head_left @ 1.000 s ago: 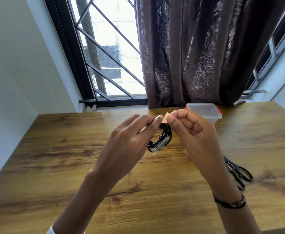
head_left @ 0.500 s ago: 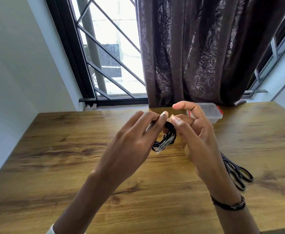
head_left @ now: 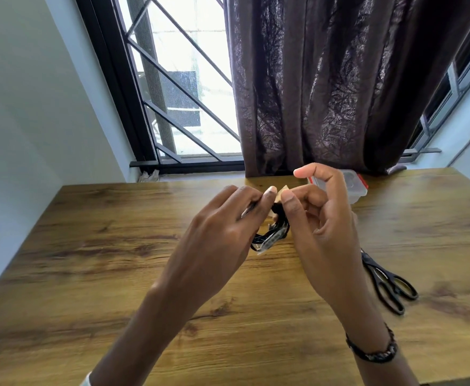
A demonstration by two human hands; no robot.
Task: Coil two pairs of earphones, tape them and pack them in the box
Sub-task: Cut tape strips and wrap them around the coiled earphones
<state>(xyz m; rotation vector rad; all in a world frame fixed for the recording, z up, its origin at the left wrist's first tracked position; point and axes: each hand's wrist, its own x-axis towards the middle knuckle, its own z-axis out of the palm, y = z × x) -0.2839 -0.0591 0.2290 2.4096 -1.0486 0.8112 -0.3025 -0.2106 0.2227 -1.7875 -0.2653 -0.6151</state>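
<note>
A coiled pair of black earphones [head_left: 270, 235] hangs in the air above the wooden table [head_left: 117, 246], between my two hands. My left hand [head_left: 222, 235] grips the coil from the left, its fingertips up at the top of the bundle. My right hand [head_left: 322, 218] pinches a small strip of beige tape [head_left: 281, 192] at the top of the coil, with its index finger lifted straight. The clear plastic box [head_left: 356, 188] with red clips stands behind my right hand, partly hidden by it. No second pair of earphones shows.
Black scissors [head_left: 386, 282] lie on the table to the right of my right wrist. A dark curtain [head_left: 339, 79] and a barred window [head_left: 178, 93] stand behind the table's far edge. Bare wood lies to the left and in front.
Both hands have stayed around the coil. My right index finger has lifted off and now points up, while thumb and fingers keep working the tape at the top of the bundle.
</note>
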